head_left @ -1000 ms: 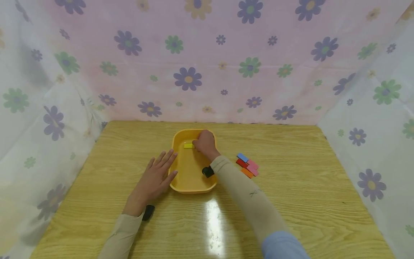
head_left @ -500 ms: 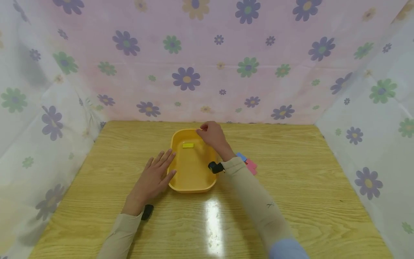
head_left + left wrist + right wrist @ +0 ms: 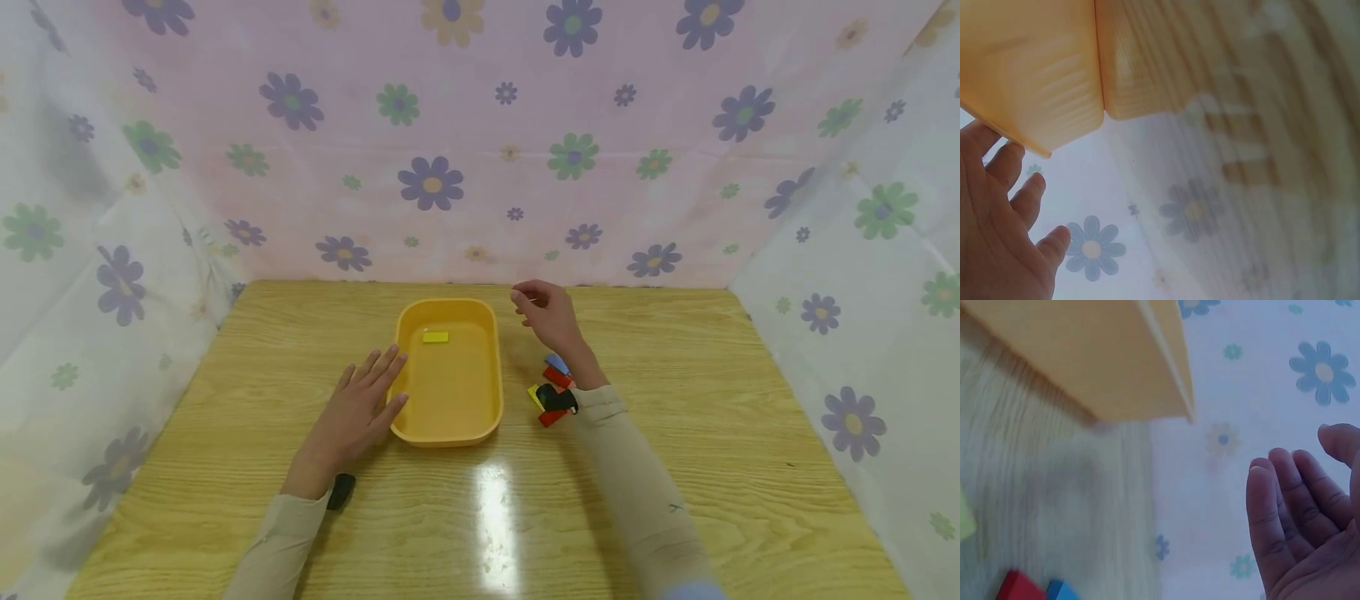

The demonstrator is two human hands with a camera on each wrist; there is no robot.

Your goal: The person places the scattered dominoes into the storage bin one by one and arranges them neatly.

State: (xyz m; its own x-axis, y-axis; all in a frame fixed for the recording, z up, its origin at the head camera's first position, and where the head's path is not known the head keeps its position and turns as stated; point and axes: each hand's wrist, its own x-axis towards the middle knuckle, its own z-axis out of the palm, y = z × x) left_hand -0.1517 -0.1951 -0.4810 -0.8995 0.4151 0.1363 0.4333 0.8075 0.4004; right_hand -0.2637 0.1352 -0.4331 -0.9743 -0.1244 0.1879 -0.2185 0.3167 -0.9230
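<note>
A yellow plastic tray (image 3: 450, 396) stands on the wooden table with one yellow block (image 3: 435, 337) lying flat near its far end. My left hand (image 3: 351, 425) rests its spread, straight fingers against the tray's left rim. Beyond the tray's right rim my right hand (image 3: 551, 318) hovers above the table. Its fingers are loosely bent, and the right wrist view shows nothing between fingers and thumb. Below that wrist lie loose blocks: a blue block (image 3: 557, 363), a red block (image 3: 557, 377), a yellow block (image 3: 534, 397) and another red block (image 3: 552, 418). The wrist camera and sleeve hide part of this pile.
Flowered cloth (image 3: 480, 167) hangs behind the table and along both sides. A black wrist camera (image 3: 557, 399) sits under my right wrist, another black wrist camera (image 3: 341, 492) under the left. Bare wooden table top (image 3: 690, 400) extends right of the blocks.
My right hand has risen out of the tray and moved right, past its rim. The yellow block stays in the tray. The left hand has kept its place on the rim.
</note>
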